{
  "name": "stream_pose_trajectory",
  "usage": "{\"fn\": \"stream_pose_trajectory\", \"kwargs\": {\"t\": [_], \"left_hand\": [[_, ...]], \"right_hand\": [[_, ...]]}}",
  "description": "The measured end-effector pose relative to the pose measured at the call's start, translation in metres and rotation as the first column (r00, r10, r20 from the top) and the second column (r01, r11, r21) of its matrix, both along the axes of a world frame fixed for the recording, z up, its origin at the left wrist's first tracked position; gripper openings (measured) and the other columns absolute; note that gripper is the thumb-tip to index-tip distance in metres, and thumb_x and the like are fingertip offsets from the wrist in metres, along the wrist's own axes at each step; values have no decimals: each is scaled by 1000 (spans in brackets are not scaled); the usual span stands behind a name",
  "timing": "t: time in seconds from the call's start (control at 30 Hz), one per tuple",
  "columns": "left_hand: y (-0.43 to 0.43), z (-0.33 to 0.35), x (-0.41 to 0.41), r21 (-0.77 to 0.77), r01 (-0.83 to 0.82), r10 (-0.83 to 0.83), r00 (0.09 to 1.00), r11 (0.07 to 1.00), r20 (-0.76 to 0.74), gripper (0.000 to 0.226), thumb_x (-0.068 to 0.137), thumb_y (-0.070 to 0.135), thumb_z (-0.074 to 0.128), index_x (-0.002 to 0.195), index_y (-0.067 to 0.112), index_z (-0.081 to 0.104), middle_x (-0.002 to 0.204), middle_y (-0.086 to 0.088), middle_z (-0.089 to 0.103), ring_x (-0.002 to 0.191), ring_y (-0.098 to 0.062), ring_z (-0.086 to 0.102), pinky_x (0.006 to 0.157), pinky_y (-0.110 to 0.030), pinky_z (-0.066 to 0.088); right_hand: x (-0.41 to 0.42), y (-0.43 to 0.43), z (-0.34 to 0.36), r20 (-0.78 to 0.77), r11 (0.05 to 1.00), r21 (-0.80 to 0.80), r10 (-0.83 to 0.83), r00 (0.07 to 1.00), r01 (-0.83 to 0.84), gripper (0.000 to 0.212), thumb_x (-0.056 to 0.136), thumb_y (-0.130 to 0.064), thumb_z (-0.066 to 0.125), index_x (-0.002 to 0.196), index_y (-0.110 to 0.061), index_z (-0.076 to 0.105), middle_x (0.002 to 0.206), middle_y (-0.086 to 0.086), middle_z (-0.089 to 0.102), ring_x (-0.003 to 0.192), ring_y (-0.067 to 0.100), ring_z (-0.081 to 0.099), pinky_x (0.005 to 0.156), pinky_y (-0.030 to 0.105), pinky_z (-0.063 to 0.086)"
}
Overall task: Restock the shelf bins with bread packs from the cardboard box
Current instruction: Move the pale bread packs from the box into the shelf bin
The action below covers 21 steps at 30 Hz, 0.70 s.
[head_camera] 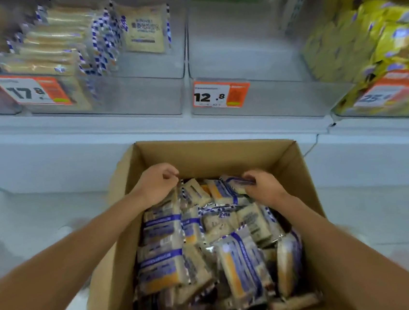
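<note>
We are noting the left hand (156, 182) pinching the crimped top edge of an upright pack (165, 210). The right hand (262, 186) is curling round a second pack (236, 183). Both are at the far end of the cardboard box (298, 170). We are judging the matching half-filled bin (141, 95) at 11 o'clock, nearer the left hand.

An open cardboard box (205, 152) fills the lower centre of the frame, heaped with bread packs (237, 260). At its far end the left hand (154, 184) pinches a pack's crimped edge with curled fingers (168, 171), and the right hand (265, 187) grips another. At upper centre, a clear bin (238, 50) bears a 12.8 price tag (221, 93).
</note>
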<state>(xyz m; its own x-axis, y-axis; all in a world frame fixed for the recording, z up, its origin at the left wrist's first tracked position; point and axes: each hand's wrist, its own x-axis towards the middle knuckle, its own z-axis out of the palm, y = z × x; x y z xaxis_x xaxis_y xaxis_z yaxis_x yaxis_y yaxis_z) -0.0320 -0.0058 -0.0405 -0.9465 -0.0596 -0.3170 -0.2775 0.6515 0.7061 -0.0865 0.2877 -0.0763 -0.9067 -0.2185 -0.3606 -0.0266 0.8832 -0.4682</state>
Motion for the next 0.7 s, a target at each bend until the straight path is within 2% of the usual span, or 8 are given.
{"fn": "stream_pose_trajectory", "kwargs": {"t": [0.1, 0.23, 0.33, 0.43, 0.5, 0.57, 0.63, 0.7], "left_hand": [[6, -17, -1, -4, -19, 19, 998, 1000, 65, 21, 97, 22, 55, 116, 23, 63, 108, 6, 65, 91, -8, 62, 69, -18, 45], [7, -24, 0, 3, -8, 8, 994, 1000, 111, 24, 97, 23, 56, 119, 22, 63, 110, 5, 65, 92, -12, 65, 73, -21, 49], [9, -20, -3, 40, -44, 39, 991, 998, 127, 27, 96, 23, 58, 123, 23, 60, 115, 5, 63, 96, -13, 64, 81, -27, 52], [22, -11, -8, 226, -143, 105, 979, 964, 173, 52, 90, 27, 69, 138, 26, 48, 129, 7, 55, 111, -13, 58, 96, -36, 51], [40, -2, -9, 455, -209, 85, 957, 866, 277, 74, 82, 29, 77, 145, 27, 38, 127, 10, 55, 119, -15, 57, 102, -39, 48], [56, 4, -9, 637, -251, -2, 930, 729, 368, 71, 80, 25, 78, 141, 22, 44, 119, 5, 69, 115, -17, 64, 100, -40, 49], [65, 9, -6, 709, -242, -62, 926, 662, 373, 57, 84, 15, 74, 135, 18, 50, 114, -2, 73, 107, -20, 69, 96, -40, 52], [66, 15, -5, 690, -211, -37, 945, 693, 326, 60, 80, 16, 77, 133, 21, 50, 117, -1, 71, 108, -20, 68, 92, -37, 53]], "right_hand": [[-11, 2, -37, 134, 984, 141, 89, 987, -108, 69, 81, -15, 68, 145, -16, 43, 145, 5, 48, 133, 24, 45, 112, 39, 34], [-24, -5, -57, 47, 974, 185, 127, 991, -134, 41, 95, -19, 55, 136, -21, 54, 130, 7, 62, 116, 27, 58, 97, 34, 44], [-27, -4, -23, -61, 987, -151, -70, 996, 61, 23, 100, -22, 49, 118, -16, 62, 103, 0, 66, 92, 17, 62, 77, 31, 48], [-19, -6, 28, 193, 741, -620, -178, 965, 260, 16, 101, -14, 46, 98, -18, 61, 92, -1, 67, 85, 15, 65, 74, 34, 53], [-12, -11, 51, 350, 555, -749, -132, 927, 362, 19, 100, -9, 46, 91, -16, 61, 86, 2, 70, 80, 19, 68, 74, 36, 55], [-8, -15, 62, 417, 500, -762, -109, 902, 412, 20, 101, -9, 45, 100, -15, 64, 98, 9, 72, 90, 24, 69, 82, 42, 56], [-8, -14, 65, 369, 595, -720, -107, 923, 357, 21, 102, -14, 44, 109, -18, 64, 110, 12, 70, 100, 28, 68, 91, 46, 53], [-4, -11, 69, 250, 781, -601, -16, 968, 168, 24, 103, -20, 44, 117, -23, 63, 112, 4, 70, 103, 21, 68, 93, 40, 52]]}}
